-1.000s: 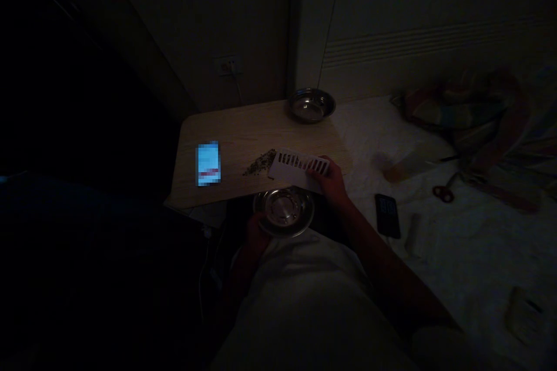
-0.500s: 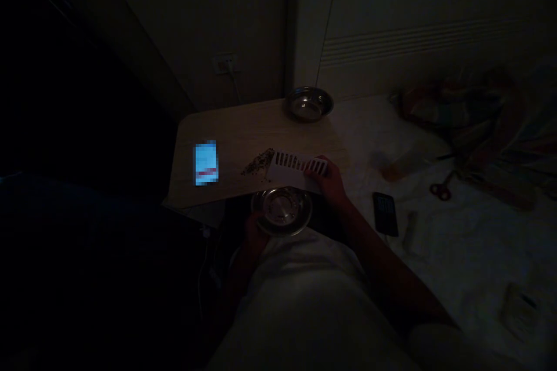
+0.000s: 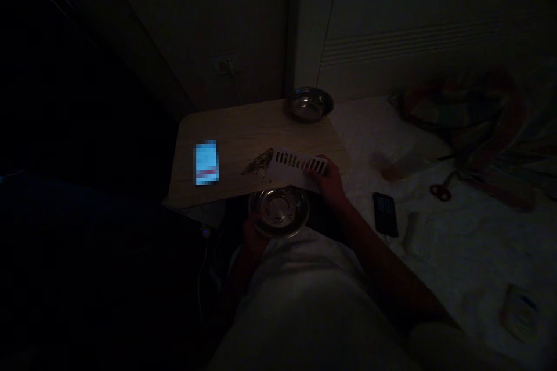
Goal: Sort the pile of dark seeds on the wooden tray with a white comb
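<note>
My right hand [image 3: 327, 182] grips a white flat plastic piece with a row of slots [image 3: 285, 173] along its far edge. The piece rests on the wooden tabletop, its left edge against a pile of small dark grains [image 3: 261, 161]. Just below the table's front edge, my left hand [image 3: 255, 232] is closed on the rim of a shiny metal bowl [image 3: 279, 213]. A few dark specks lie inside that bowl. Its far rim is close to the table edge; the dim light hides whether they touch.
On the small wooden table [image 3: 235, 122] are a lit screen [image 3: 206, 162] at left and another metal bowl [image 3: 310, 105] at the back right. The white bedding [image 3: 456, 243] at right holds a dark phone [image 3: 385, 214], red-handled scissors [image 3: 441, 192] and a bundled cloth [image 3: 461, 107].
My left hand and the metal bowl have shifted slightly left. My right hand and the slotted piece stay nearly where they were, and the grain pile looks about the same.
</note>
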Motion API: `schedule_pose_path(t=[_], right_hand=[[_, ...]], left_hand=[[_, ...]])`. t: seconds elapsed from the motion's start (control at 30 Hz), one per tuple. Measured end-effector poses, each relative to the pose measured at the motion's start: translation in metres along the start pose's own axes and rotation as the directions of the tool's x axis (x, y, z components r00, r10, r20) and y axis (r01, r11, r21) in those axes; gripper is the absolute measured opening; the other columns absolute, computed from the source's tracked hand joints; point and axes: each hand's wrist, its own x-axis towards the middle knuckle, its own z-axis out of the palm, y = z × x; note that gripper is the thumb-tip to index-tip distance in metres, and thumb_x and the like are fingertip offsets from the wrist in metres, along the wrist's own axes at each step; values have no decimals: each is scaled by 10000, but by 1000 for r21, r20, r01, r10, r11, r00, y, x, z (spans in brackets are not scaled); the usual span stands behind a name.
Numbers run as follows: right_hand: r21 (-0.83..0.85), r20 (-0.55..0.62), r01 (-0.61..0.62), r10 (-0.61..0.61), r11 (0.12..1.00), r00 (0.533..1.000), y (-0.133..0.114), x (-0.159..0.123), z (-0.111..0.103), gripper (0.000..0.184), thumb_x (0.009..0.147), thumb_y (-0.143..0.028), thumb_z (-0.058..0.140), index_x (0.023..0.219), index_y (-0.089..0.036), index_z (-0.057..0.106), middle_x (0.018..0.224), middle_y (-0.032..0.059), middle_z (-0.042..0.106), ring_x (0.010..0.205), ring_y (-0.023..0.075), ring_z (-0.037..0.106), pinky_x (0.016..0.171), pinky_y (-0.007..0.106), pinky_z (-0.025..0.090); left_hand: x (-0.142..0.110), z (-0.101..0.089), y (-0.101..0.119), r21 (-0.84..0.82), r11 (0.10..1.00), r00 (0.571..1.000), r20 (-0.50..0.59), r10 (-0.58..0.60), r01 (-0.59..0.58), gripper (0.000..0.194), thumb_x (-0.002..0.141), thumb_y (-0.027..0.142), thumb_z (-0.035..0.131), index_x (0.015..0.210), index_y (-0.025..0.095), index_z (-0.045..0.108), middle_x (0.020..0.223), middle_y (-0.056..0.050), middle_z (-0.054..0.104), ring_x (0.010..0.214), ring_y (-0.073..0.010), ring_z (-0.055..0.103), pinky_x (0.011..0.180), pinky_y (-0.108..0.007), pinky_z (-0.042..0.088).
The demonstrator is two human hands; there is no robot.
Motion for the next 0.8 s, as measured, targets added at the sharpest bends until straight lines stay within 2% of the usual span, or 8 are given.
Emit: schedule_pose_path(t=[0.1,0.37,0.67,0.8], right_hand=[[-12,13,9,-9,1000,1000,1,1,2,230,659,-330,707,776,-218,544,674,-34,534,626,138,478,579,268,381],[15,28,11,-11,1000,1000,0,1,13,222,666,-312,699,790,-218,541,687,-37,546,640,138,486,583,267,392],[-8,82,12,-12,1000,997,5,10,14,229,656,-310,710,781,-227,537,681,-39,542,638,141,482,591,278,394],[0,114,9,-9,1000,993,6,11,16,224,658,-310,716,771,-226,541,672,-46,533,626,135,474,587,273,391]], left_hand=[[0,0,0,-17,999,999,28,-32,32,278,614,135,616,881,121,693,836,-72,735,818,-225,684,831,-361,515],[-3,-1,-2,-27,1000,997,77,12,-10,301,645,186,632,933,121,694,887,-89,731,973,-274,662,912,-397,483],[-7,-3,-5,-49,998,994,94,53,-49,341,682,294,616,974,131,684,949,-85,731,1008,-267,643,854,-368,524],[-6,-4,-6,-84,988,989,67,132,-127,337,652,278,633,955,140,682,906,-70,727,973,-257,655,819,-350,540]])
